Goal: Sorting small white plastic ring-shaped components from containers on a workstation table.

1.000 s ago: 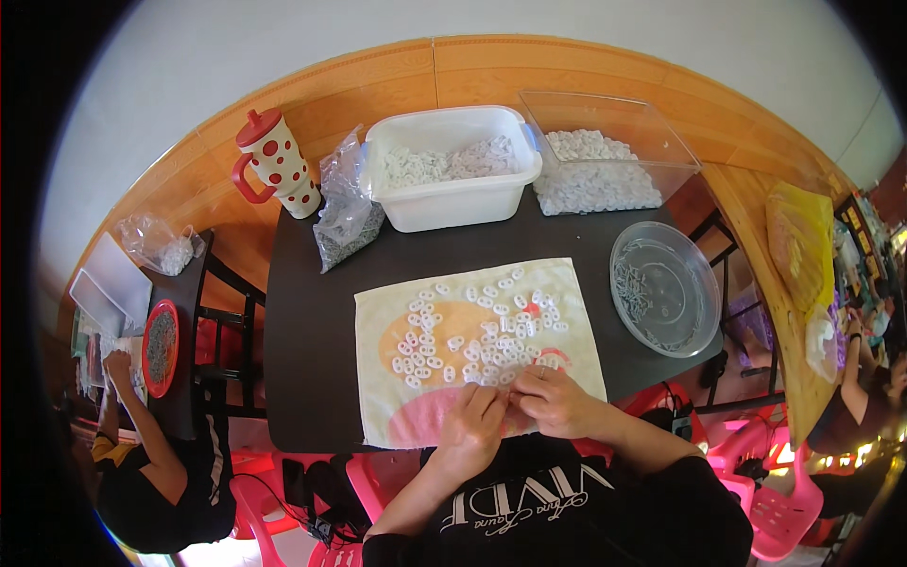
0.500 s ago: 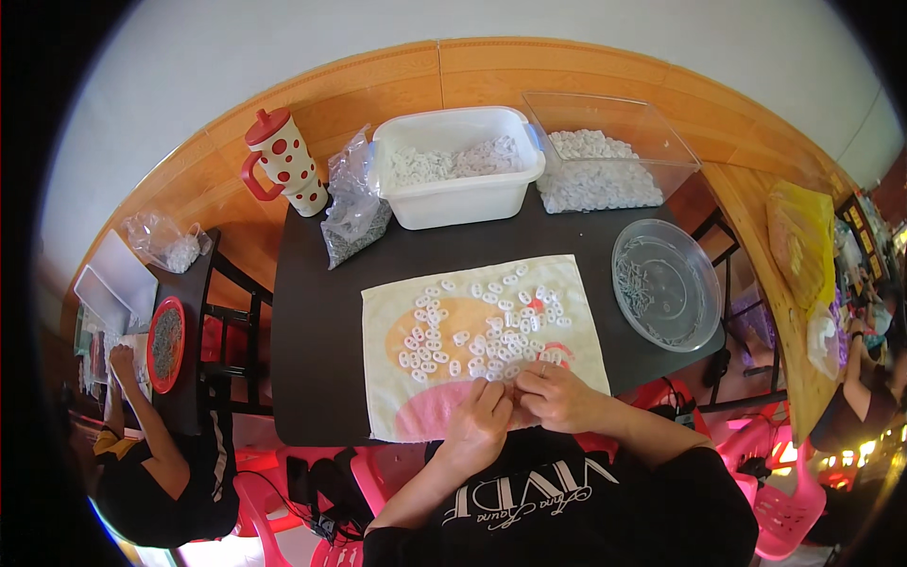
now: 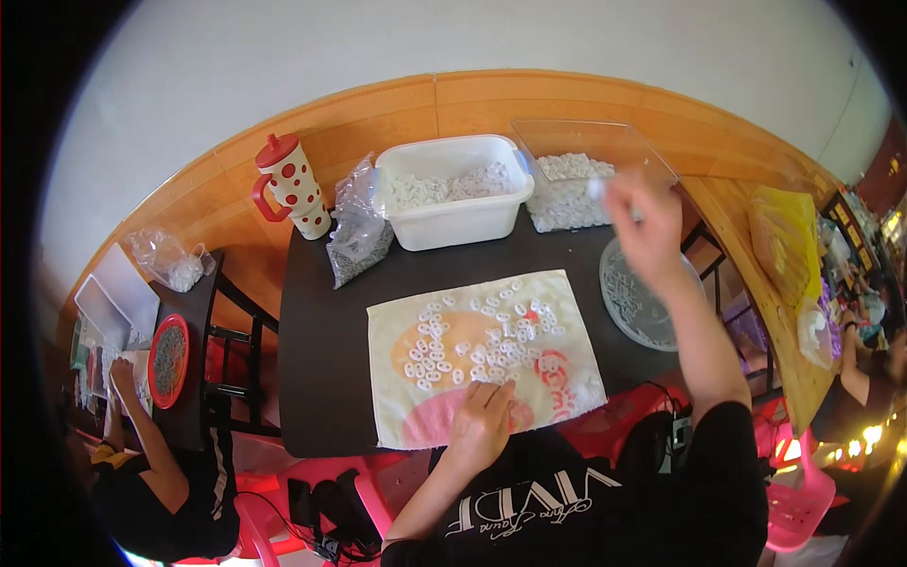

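A pale cloth [image 3: 576, 317] with orange and pink print lies on the black table [image 3: 321, 350], and several small white rings [image 3: 472, 345] are scattered over its middle. My left hand [image 3: 482, 420] rests on the cloth's near edge, fingers spread flat beside the nearest rings. My right hand [image 3: 644, 222] is raised and blurred above the round clear bowl [image 3: 642, 307], next to the clear box [image 3: 567, 142] of white pieces. A whitish blur shows at its fingertips, too unclear to tell whether it is a held piece.
A white tub [image 3: 453, 222] of white pieces, a clear plastic bag [image 3: 359, 236] and a red-dotted mug [image 3: 293, 189] stand at the table's back. A yellow bag [image 3: 784, 246] lies on the wooden bench at right. Another person's hand [image 3: 123, 378] works by a red tray [image 3: 170, 354] at left.
My right hand has left the cloth and risen to the right, above the round bowl. My left hand stays at the cloth's near edge.
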`<action>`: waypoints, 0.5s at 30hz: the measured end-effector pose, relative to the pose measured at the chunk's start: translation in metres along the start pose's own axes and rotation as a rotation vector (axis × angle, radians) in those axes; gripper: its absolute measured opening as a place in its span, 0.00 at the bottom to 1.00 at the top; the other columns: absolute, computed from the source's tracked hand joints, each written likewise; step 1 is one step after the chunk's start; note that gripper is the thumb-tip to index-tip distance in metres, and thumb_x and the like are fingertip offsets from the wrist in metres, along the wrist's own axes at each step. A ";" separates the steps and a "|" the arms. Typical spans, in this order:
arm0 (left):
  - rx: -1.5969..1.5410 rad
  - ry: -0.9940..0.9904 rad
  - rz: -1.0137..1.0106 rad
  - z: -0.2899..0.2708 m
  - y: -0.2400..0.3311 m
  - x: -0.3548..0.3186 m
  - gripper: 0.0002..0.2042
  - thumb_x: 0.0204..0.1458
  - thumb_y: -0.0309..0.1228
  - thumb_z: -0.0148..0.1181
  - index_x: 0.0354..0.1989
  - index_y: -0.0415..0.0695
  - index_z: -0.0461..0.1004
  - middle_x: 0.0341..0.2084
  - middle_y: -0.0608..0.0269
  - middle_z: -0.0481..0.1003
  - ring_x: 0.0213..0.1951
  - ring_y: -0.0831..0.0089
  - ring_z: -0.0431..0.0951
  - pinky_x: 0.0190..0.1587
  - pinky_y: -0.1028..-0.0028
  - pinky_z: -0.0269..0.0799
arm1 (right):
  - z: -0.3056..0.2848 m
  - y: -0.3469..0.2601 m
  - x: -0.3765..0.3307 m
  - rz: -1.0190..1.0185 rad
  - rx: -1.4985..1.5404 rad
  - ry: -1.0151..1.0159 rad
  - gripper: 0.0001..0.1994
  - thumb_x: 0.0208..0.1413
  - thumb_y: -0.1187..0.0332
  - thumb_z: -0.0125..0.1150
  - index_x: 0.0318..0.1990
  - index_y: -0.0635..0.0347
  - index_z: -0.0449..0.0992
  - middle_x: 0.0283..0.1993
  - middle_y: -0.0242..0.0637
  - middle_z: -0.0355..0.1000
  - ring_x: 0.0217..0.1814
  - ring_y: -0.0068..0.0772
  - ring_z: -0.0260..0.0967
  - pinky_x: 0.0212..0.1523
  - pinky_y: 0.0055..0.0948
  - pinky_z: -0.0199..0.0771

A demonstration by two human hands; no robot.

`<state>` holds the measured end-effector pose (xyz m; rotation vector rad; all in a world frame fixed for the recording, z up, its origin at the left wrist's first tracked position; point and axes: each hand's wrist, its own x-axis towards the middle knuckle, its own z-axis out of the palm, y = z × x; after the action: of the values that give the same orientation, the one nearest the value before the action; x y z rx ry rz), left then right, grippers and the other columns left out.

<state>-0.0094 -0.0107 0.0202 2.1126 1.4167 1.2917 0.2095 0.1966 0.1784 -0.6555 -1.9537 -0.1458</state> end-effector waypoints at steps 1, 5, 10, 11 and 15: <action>-0.005 -0.001 0.011 0.001 0.001 0.004 0.14 0.45 0.16 0.61 0.43 0.31 0.77 0.32 0.49 0.76 0.34 0.51 0.76 0.37 0.61 0.74 | -0.002 0.028 0.019 0.057 0.041 0.031 0.03 0.56 0.81 0.61 0.36 0.65 0.76 0.32 0.35 0.73 0.31 0.26 0.71 0.33 0.25 0.71; 0.009 0.022 0.037 0.001 -0.006 -0.002 0.13 0.45 0.16 0.62 0.42 0.32 0.78 0.32 0.50 0.76 0.35 0.52 0.76 0.37 0.61 0.74 | -0.010 0.031 0.017 0.261 0.040 0.038 0.03 0.57 0.80 0.61 0.38 0.66 0.77 0.32 0.33 0.74 0.33 0.23 0.71 0.35 0.24 0.72; 0.060 0.015 0.051 -0.001 -0.004 -0.001 0.13 0.44 0.16 0.63 0.41 0.34 0.78 0.32 0.52 0.76 0.34 0.54 0.76 0.36 0.62 0.73 | 0.015 -0.055 -0.098 0.114 0.320 -0.591 0.06 0.49 0.80 0.62 0.36 0.63 0.78 0.41 0.42 0.74 0.44 0.44 0.74 0.44 0.37 0.75; 0.076 0.012 0.073 -0.001 -0.003 0.000 0.13 0.44 0.16 0.63 0.40 0.34 0.78 0.32 0.53 0.76 0.34 0.54 0.75 0.36 0.63 0.73 | 0.019 -0.071 -0.118 0.016 0.220 -0.625 0.08 0.47 0.78 0.63 0.36 0.62 0.79 0.44 0.41 0.74 0.46 0.43 0.73 0.46 0.38 0.74; 0.141 -0.010 0.038 -0.003 -0.004 0.004 0.13 0.42 0.16 0.63 0.39 0.35 0.78 0.33 0.53 0.75 0.35 0.55 0.74 0.36 0.63 0.73 | 0.032 -0.090 -0.159 -0.117 0.050 -0.697 0.12 0.41 0.73 0.63 0.37 0.59 0.80 0.51 0.40 0.73 0.47 0.42 0.72 0.48 0.38 0.72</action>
<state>-0.0131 -0.0061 0.0215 2.2434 1.5112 1.2266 0.1906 0.0726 0.0424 -0.6053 -2.6560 0.0749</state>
